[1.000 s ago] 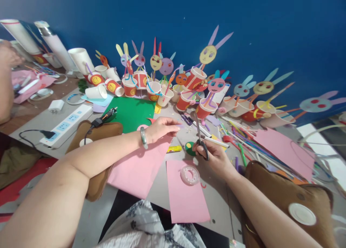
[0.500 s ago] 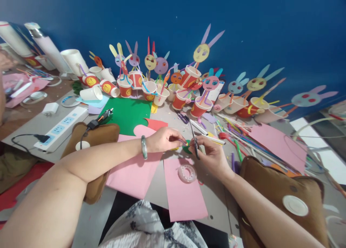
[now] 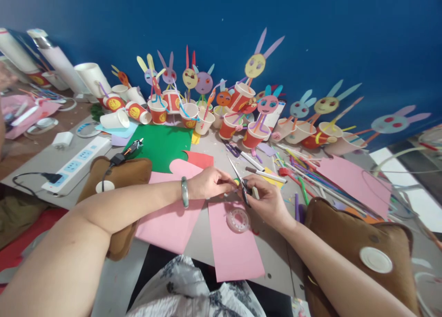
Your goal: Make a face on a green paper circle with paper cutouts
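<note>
My right hand (image 3: pixel 267 199) is closed around the dark handles of a pair of scissors (image 3: pixel 238 173), whose blades point up and to the left. The fingers of my left hand (image 3: pixel 214 184) are pinched together just left of the scissors, almost touching my right fingertips. What they hold is mostly hidden; a bit of yellow and green shows at the fingertips. Below the hands, a roll of clear tape (image 3: pixel 238 220) lies on a pink paper strip (image 3: pixel 236 257). A larger pink sheet (image 3: pixel 169 225) spreads under my left forearm.
Paper cups (image 3: pixel 256 135) with paper rabbit figures line the blue wall. A green sheet (image 3: pixel 162 142), a power strip (image 3: pixel 78 165) and a brown cushion (image 3: pixel 119 174) lie left. Pipe cleaners (image 3: pixel 317 181), markers (image 3: pixel 265 174) and another brown cushion (image 3: pixel 362 257) are right.
The scissors have tipped to the left. My hands have come closer together, and the green piece between them is now mostly covered.
</note>
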Demonstrator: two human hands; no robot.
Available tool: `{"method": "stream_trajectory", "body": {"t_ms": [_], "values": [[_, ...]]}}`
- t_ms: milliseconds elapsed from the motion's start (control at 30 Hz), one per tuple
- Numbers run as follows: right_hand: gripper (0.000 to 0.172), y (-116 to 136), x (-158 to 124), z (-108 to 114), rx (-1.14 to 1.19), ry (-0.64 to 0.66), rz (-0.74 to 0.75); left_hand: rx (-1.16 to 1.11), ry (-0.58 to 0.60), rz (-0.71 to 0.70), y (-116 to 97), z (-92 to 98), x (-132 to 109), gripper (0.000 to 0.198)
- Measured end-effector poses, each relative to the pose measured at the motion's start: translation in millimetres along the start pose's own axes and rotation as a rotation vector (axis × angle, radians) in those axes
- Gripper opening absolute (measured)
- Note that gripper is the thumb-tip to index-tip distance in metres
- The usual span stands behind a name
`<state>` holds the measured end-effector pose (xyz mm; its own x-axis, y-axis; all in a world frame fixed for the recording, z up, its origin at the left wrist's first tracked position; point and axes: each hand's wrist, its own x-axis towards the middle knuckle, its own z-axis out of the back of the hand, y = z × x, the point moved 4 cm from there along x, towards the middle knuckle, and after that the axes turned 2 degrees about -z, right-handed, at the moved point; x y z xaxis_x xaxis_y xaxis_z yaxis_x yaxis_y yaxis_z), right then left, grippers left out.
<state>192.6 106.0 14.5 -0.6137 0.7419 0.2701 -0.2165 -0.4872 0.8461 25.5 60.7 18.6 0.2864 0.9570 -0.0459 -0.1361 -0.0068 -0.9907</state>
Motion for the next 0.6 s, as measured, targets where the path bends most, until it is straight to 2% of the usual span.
{"method": "stream_trajectory", "body": {"t_ms": [133, 267, 400, 600], "values": [[0.019, -1, 1, -1, -0.011, -0.008, -0.015, 0.053, 0.027, -0.001, 1, -0.6, 0, 0.022], [0.02, -1, 1, 0, -0.005, -0.037, -0.028, 0.056, 0.033, -0.03, -1, 0.3, 0, 0.04], [0.022, -6, 2, 4, 0.055, -0.091, -0.087, -0.126, -0.03, -0.01, -3, 3.5, 2, 0.053], [0.027, -10, 2, 2, 0.262, -0.089, -0.235, -0.3, -0.052, 0.021, 0, 2.6, 6, 0.05]]}}
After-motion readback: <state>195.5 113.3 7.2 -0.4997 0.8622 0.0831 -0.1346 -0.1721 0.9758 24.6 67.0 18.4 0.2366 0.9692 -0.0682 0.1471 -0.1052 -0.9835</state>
